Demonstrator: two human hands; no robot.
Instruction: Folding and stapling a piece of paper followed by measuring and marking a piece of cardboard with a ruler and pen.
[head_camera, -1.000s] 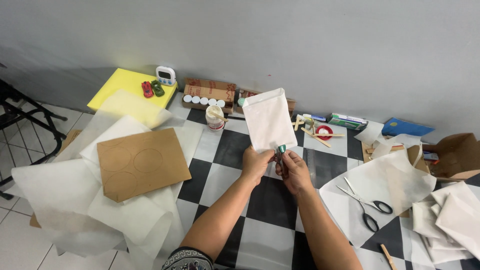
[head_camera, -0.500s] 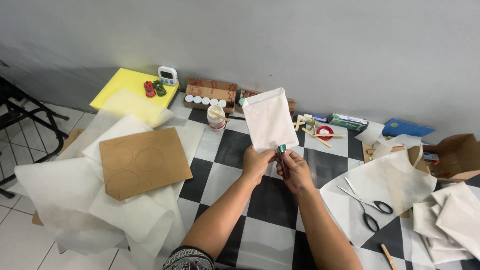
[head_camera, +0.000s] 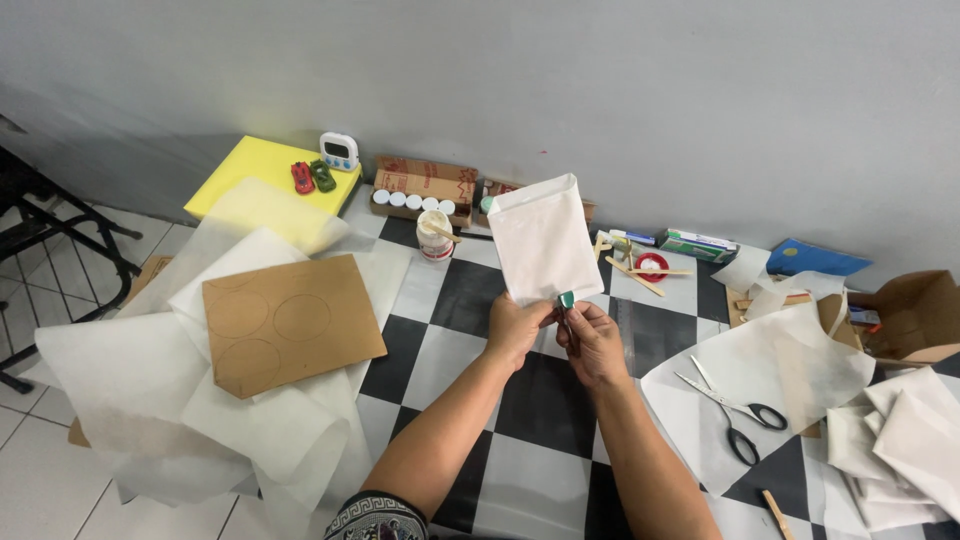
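Head view: both hands pinch the bottom edge of one white paper bag, held upright over the checkered floor.

Left hand (head_camera: 517, 328) and right hand (head_camera: 592, 338) sit close together, each clamped on the paper bag (head_camera: 545, 245); its long axis runs up and away from them. A small green clip (head_camera: 566, 299), perhaps a binder clip, sits at that edge. One pair of scissors (head_camera: 732, 412) lies to the right, one cardboard sheet (head_camera: 290, 322) to the left.

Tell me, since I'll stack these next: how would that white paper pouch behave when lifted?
Probably light and fairly floppy: the white paper pouch stands upright only because the left hand and right hand pinch its lower edge. Likely creases easily, like the thin sheets nearby.
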